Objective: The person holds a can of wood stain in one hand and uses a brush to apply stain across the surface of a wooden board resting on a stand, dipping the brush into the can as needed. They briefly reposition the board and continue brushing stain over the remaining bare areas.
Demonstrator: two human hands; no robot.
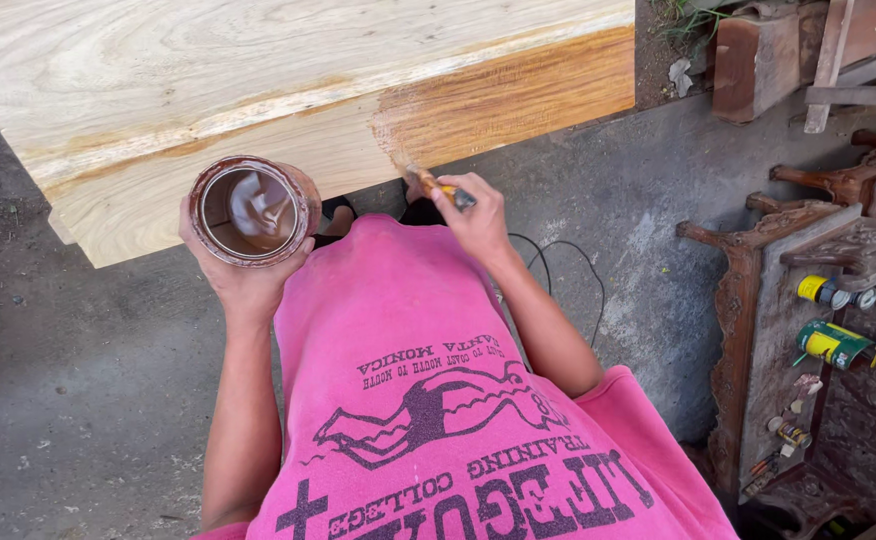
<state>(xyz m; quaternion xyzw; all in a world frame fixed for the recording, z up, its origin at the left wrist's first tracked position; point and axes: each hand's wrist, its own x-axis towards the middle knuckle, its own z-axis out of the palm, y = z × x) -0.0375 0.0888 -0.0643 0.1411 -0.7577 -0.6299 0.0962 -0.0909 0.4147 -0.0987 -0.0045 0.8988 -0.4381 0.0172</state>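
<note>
The left hand is wrapped around a round tin of brown stain, gripping it from below with the open mouth facing up, just under the lower edge of a thick pale wooden slab. The right hand pinches a small paintbrush whose bristles touch the slab's side face, at the border between the bare wood and the darker, orange-brown coated stretch to the right. The bristles are blurred, so their exact contact is hard to judge. The tin sits left of the brush, the two hands near each other above a pink shirt. Carved dark furniture parts stand to the right on the concrete floor.
</note>
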